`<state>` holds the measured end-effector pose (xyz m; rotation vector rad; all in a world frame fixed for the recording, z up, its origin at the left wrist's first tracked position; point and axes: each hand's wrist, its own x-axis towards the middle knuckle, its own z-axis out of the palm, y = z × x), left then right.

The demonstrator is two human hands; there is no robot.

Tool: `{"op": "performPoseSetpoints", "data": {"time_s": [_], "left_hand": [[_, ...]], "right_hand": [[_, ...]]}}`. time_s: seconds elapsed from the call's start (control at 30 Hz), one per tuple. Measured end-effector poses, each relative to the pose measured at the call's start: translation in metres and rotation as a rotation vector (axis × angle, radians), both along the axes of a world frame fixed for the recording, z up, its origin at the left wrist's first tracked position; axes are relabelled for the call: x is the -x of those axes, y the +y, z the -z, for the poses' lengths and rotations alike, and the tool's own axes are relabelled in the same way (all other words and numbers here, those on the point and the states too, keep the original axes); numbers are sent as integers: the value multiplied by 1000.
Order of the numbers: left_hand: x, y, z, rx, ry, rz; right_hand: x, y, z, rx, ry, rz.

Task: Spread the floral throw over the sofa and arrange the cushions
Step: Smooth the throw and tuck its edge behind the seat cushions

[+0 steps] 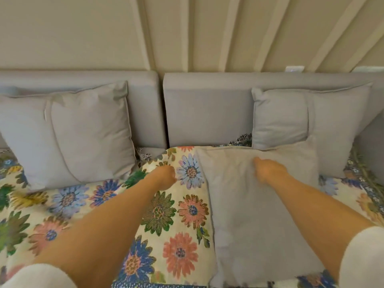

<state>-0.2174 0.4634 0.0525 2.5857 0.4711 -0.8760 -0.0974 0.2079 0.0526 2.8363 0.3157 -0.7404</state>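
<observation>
On floral throw (162, 215), three grey cushions (259, 215)

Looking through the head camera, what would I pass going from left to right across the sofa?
Big grey square cushion leaning on the backrest → left hand closed on the floral woven throw → right hand resting on the flat-lying grey cushion → grey cushion propped at the right.

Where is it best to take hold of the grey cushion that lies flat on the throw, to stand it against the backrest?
Probably by its two far corners, coming from the front, one hand on each. The flat grey cushion lies with its far edge toward the backrest, where the right hand already rests, so lifting that edge would tip it upright beside the leaning right cushion.
</observation>
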Motion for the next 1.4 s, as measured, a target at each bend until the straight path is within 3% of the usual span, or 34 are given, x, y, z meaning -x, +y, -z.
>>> {"op": "performPoseSetpoints", "data": {"time_s": [0.17,0.4,0.63,0.77,0.93,1.03,1.2,1.3,1.4], "left_hand": [[-43,48,60,6,-102,-247],[-108,119,168,-67,-199,-381],[-162,174,265,-130,-250,-332],[-158,182,302,-115,-6,-172],[-137,179,322,-203,145,-1],[-132,180,317,-319,185,56],[-141,186,281,-463,-128,30],[-146,199,267,-626,-205,79],[-143,205,264,-732,-149,139]], "right_hand": [[-41,75,72,13,130,-191],[-89,177,149,-332,3,-404],[-131,241,224,-303,-70,-516],[-140,262,253,-251,-1,-484],[-126,261,284,5,134,-617],[-122,257,291,12,134,-622],[-127,269,287,-25,201,-490],[-130,271,295,29,258,-472],[-129,268,293,-99,47,-379]]}}
